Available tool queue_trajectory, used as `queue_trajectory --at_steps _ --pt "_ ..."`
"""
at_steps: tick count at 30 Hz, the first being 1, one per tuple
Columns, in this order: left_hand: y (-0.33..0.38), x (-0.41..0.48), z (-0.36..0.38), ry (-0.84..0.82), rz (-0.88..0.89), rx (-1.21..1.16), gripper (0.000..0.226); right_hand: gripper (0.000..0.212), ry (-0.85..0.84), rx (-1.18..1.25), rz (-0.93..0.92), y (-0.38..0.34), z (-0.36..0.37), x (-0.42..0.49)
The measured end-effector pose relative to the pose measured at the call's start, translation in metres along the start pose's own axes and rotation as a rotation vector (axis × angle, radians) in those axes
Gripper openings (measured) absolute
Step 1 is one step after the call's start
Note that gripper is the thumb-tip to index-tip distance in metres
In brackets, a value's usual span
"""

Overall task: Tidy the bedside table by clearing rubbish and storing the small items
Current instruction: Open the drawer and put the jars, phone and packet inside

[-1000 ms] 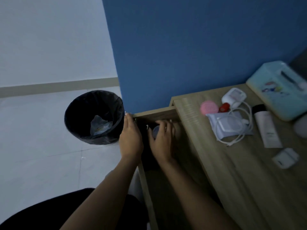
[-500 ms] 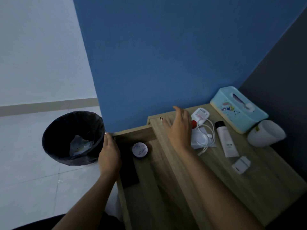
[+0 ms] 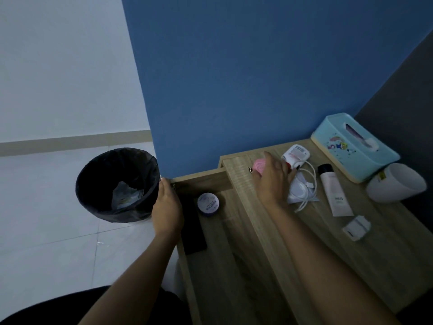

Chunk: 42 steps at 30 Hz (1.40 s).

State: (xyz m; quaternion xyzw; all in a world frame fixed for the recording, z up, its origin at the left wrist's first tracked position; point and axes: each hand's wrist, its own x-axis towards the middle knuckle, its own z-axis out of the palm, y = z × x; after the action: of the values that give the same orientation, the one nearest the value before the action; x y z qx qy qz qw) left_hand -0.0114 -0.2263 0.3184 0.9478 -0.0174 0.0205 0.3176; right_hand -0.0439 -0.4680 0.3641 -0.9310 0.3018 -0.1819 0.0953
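My left hand (image 3: 167, 207) grips the front edge of the pulled-out wooden drawer (image 3: 222, 266). Inside the drawer lie a round lilac jar (image 3: 208, 203) and a flat black item (image 3: 193, 231). My right hand (image 3: 273, 179) is on the bedside table top (image 3: 375, 254), its fingers closing over a pink round item (image 3: 259, 165). Right of that hand are a small red item, a white charger (image 3: 295, 154), a white cable (image 3: 305, 188) on a wipes pack, a white tube (image 3: 335, 191) and a small white case (image 3: 356, 227).
A black-lined bin (image 3: 117, 184) with some rubbish stands on the tiled floor left of the drawer. A light-blue tissue box (image 3: 353, 146) and a white cup (image 3: 396, 184) sit at the table's far right, against the blue wall.
My right hand left the jar in the drawer and moved up onto the table top, reaching the pink item. My left hand stayed on the drawer edge. The view shifted right.
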Motion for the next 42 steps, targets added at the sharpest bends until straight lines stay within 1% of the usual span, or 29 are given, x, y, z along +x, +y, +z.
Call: queue_trajectory --at_steps 1,3,5,7,9,11,12,14,15,16,18,20,23,24,30,38,39,42 --pt "0.0 0.0 0.0 -0.003 -0.003 0.001 0.049 0.058 0.042 0.029 -0.053 -0.005 -0.004 -0.003" --pt "0.0 0.0 0.0 -0.002 -0.006 0.001 0.049 0.057 0.117 0.173 -0.16 -0.024 -0.012 -0.015" --pt "0.001 0.0 0.0 0.006 -0.008 0.001 0.048 0.054 0.132 0.318 -0.229 -0.047 -0.014 -0.035" --pt "0.001 0.001 0.001 0.017 -0.003 0.003 0.047 0.05 0.071 0.406 -0.274 -0.065 -0.008 -0.06" --pt "0.001 0.002 0.002 0.023 -0.002 0.003 0.047 0.053 -0.05 0.464 -0.3 -0.073 0.007 -0.087" --pt "0.001 0.002 0.002 0.021 0.0 -0.001 0.047 0.06 -0.17 0.475 -0.234 -0.073 0.024 -0.113" --pt "0.002 0.002 0.002 0.022 0.004 -0.005 0.047 0.061 -0.196 0.458 -0.181 -0.07 0.032 -0.122" --pt "0.002 0.002 0.003 0.026 0.004 -0.007 0.047 0.052 -0.199 0.391 -0.099 -0.062 0.046 -0.138" --pt "0.001 0.003 0.003 0.028 0.003 -0.007 0.046 0.046 -0.232 0.413 -0.042 -0.056 0.052 -0.143" --pt "0.0 0.003 0.004 0.028 0.004 -0.006 0.046 0.042 -0.305 0.448 -0.001 -0.052 0.056 -0.147" --pt "-0.002 0.003 0.005 0.027 0.015 -0.007 0.046 0.042 -0.48 0.435 0.02 -0.043 0.067 -0.153" --pt "-0.002 0.002 0.006 0.021 0.024 -0.006 0.047 0.045 -0.53 0.362 0.049 -0.037 0.077 -0.158" --pt "0.001 0.001 0.004 0.016 0.01 -0.009 0.047 0.033 -0.534 0.385 0.07 -0.039 0.089 -0.161" --pt "0.001 0.001 0.003 0.017 0.002 -0.007 0.047 0.032 -0.54 0.393 0.082 -0.04 0.093 -0.16" --pt "0.0 0.002 0.004 0.021 -0.006 -0.003 0.046 0.046 -0.594 0.37 0.049 -0.041 0.104 -0.157" --pt "-0.002 0.002 0.005 0.019 -0.013 0.009 0.046 0.045 -0.609 0.38 -0.084 -0.039 0.096 -0.156" --pt "-0.002 0.001 0.005 0.018 -0.011 0.008 0.046 0.043 -0.595 0.38 -0.107 -0.041 0.091 -0.155" --pt "-0.007 0.001 0.005 0.034 0.004 0.013 0.045 0.033 -0.483 0.385 -0.185 -0.05 0.064 -0.147"
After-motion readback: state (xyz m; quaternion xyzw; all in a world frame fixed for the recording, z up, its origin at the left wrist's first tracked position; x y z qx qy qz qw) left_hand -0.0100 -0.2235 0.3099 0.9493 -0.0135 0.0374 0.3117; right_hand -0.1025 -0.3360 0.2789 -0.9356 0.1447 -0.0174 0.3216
